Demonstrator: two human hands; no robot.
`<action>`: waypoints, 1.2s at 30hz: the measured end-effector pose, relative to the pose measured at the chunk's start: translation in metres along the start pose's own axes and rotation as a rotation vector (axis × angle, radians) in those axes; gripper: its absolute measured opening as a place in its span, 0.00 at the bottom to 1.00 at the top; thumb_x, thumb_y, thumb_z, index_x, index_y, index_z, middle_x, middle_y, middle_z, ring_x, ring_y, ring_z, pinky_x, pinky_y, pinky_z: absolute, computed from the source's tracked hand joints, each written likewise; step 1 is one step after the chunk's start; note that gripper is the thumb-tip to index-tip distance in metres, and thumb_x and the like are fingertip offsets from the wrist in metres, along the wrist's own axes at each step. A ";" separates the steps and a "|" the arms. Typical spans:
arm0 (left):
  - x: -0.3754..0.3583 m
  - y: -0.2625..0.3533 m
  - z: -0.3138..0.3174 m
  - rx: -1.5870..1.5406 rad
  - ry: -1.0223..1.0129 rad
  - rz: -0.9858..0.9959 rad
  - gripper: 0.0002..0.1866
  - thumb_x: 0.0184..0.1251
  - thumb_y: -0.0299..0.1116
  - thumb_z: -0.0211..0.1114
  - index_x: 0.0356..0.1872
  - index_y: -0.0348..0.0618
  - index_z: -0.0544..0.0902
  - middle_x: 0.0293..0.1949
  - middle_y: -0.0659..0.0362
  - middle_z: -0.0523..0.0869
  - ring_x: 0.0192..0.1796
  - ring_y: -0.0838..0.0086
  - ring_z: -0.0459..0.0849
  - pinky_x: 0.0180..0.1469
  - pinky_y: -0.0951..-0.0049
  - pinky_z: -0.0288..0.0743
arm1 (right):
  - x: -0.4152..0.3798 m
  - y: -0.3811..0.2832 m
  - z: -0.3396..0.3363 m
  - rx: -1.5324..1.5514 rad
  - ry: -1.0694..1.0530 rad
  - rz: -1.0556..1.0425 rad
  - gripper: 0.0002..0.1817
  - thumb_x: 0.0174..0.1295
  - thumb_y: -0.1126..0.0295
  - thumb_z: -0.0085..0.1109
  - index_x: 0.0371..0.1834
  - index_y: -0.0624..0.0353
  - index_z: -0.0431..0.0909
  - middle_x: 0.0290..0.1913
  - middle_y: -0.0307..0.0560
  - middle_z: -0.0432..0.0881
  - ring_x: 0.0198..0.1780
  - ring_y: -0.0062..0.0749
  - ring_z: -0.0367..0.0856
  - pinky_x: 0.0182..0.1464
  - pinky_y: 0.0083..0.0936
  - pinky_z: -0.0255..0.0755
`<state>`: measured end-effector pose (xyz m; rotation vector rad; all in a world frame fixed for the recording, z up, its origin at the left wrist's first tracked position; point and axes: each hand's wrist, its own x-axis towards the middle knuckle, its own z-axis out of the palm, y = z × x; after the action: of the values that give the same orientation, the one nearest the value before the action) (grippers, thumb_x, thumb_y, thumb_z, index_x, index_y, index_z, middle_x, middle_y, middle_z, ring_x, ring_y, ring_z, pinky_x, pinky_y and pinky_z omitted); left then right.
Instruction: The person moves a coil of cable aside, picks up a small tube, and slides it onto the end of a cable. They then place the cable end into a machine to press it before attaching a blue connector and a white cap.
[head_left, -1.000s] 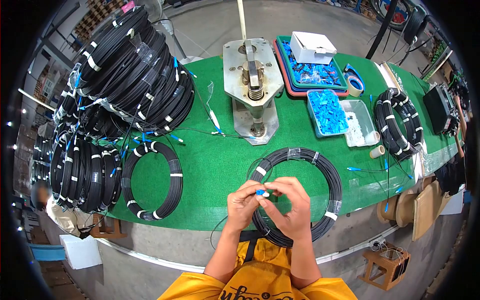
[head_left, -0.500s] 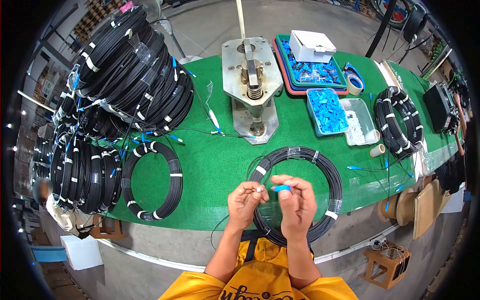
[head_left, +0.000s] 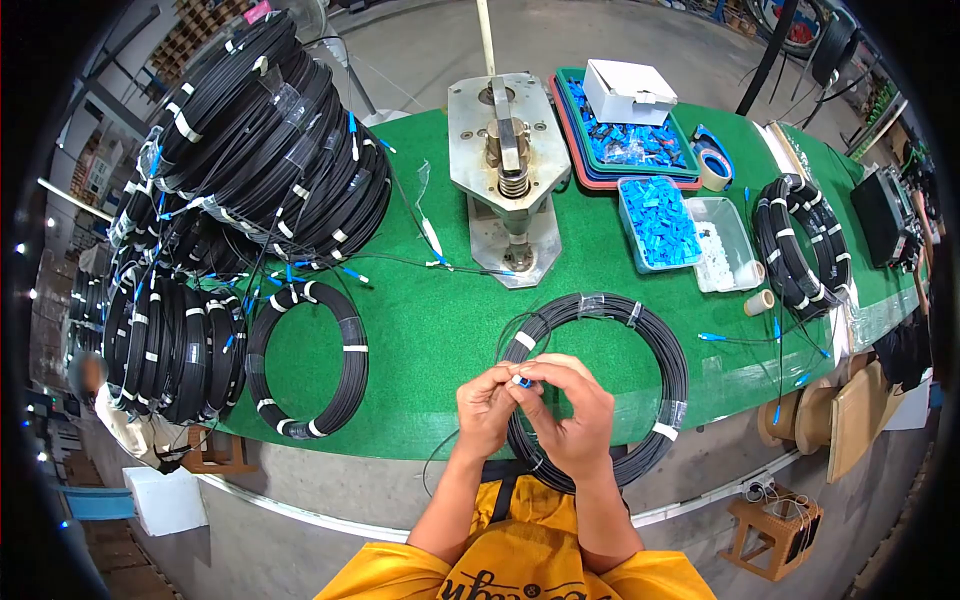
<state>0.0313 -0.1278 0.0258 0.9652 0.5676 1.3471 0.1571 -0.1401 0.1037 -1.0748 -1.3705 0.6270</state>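
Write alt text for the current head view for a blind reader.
The left hand and right hand pinch a small blue and white piece over a black cable coil on a green table. Beyond stand a metal press and a tub of blue parts; stacked coils rise at left.

I am in a workshop: my long, green-topped desk (head_left: 410, 375) carries a grey metal press (head_left: 470, 130), tall stacks of coiled black cable (head_left: 265, 165) and a clear plastic tub (head_left: 672, 268) of small blue plastic pieces (head_left: 658, 215), with a smooth grey floor (head_left: 590, 35) beyond.
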 end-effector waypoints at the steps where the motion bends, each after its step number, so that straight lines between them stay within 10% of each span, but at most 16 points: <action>1: 0.001 0.002 0.001 0.024 -0.009 -0.019 0.07 0.73 0.23 0.62 0.46 0.31 0.83 0.44 0.53 0.84 0.45 0.72 0.85 0.50 0.73 0.80 | -0.001 0.002 -0.001 -0.055 0.015 -0.016 0.12 0.56 0.79 0.71 0.42 0.63 0.81 0.39 0.49 0.87 0.42 0.35 0.86 0.43 0.26 0.79; 10: 0.004 0.004 0.009 0.400 -0.095 0.084 0.08 0.70 0.19 0.62 0.47 0.26 0.81 0.45 0.50 0.88 0.46 0.73 0.85 0.48 0.76 0.78 | -0.005 0.006 0.001 -0.043 0.195 0.012 0.11 0.57 0.78 0.70 0.42 0.63 0.81 0.41 0.50 0.87 0.41 0.33 0.86 0.43 0.24 0.79; 36: -0.003 0.010 0.015 -0.041 0.038 -0.189 0.11 0.77 0.35 0.52 0.37 0.38 0.76 0.33 0.65 0.75 0.34 0.83 0.67 0.38 0.80 0.62 | -0.016 0.034 0.011 0.608 0.209 0.370 0.17 0.54 0.81 0.73 0.46 0.69 0.79 0.40 0.45 0.85 0.38 0.17 0.80 0.41 0.14 0.72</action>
<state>0.0380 -0.1351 0.0415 0.8328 0.6412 1.2057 0.1516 -0.1364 0.0649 -0.8611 -0.7228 1.0860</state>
